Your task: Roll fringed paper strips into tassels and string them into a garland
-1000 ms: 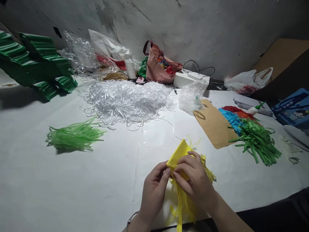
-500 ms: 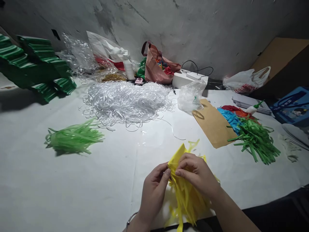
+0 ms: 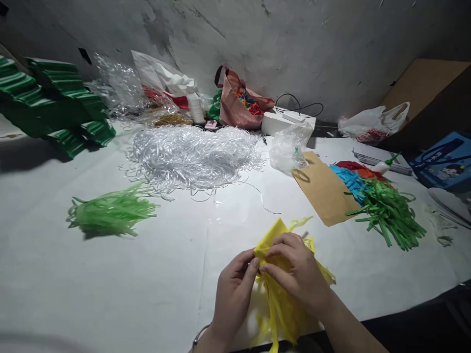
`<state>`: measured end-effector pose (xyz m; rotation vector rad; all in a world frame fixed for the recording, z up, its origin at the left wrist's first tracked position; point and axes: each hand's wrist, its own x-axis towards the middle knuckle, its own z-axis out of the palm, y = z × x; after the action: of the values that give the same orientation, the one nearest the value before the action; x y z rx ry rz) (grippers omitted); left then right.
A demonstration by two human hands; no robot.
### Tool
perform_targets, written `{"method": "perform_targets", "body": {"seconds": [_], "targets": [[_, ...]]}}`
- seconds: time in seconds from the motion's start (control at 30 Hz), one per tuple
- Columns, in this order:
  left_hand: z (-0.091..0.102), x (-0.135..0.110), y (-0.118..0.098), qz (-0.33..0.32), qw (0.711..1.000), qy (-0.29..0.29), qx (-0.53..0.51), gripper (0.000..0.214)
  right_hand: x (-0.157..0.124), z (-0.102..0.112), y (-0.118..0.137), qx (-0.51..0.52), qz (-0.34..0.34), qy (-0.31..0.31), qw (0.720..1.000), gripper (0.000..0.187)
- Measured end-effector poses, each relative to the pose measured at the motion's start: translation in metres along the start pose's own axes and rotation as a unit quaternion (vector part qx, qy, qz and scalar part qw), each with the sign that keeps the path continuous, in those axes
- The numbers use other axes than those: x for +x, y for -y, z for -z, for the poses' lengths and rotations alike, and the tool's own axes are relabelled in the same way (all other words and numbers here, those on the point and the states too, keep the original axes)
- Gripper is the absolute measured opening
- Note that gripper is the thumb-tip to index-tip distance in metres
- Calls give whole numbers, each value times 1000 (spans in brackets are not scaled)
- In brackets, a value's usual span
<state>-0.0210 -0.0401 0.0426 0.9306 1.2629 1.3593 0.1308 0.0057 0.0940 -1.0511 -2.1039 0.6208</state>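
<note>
A bundle of yellow fringed strips (image 3: 285, 304) hangs over the near edge of the table, its uncut band slanting up at the top. My left hand (image 3: 237, 289) pinches the band's left edge between thumb and fingers. On the front of the band, my right hand (image 3: 294, 269) has its thumb and bent fingertips closed on the yellow material close to the left thumb. Part of the bundle is hidden behind the right hand. To the left lies a light green fringed bundle (image 3: 112, 213).
White shiny cord (image 3: 195, 154) lies heaped at the middle back. Brown card (image 3: 327, 191), blue strips (image 3: 349, 181) and dark green strips (image 3: 395, 211) are on the right. Behind stand a pink bag (image 3: 239, 105) and a white bottle (image 3: 196, 105); green stacked pieces (image 3: 55, 103) sit far left.
My right hand's fingertips have shifted slightly left and down, nearer the left thumb. The yellow strips right of the hand have spread out a little. My left hand barely moved.
</note>
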Motion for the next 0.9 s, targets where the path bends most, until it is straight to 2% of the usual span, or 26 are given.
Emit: {"method": "perform_targets", "body": {"seconds": [0.1, 0.23, 0.5, 0.9], "targets": [[0, -1, 0, 1, 1000, 1, -2, 28, -4, -5, 7, -84, 61, -32, 994, 7], [0, -1, 0, -1, 1000, 6, -1, 29, -9, -9, 12, -134, 94, -51, 985, 15], [-1, -1, -5, -9, 1000, 10, 1, 28, -6, -14, 6, -56, 54, -73, 994, 13], [1, 3, -2, -7, 999, 29, -13, 28, -1, -4, -2, 44, 2, -16, 999, 12]]}}
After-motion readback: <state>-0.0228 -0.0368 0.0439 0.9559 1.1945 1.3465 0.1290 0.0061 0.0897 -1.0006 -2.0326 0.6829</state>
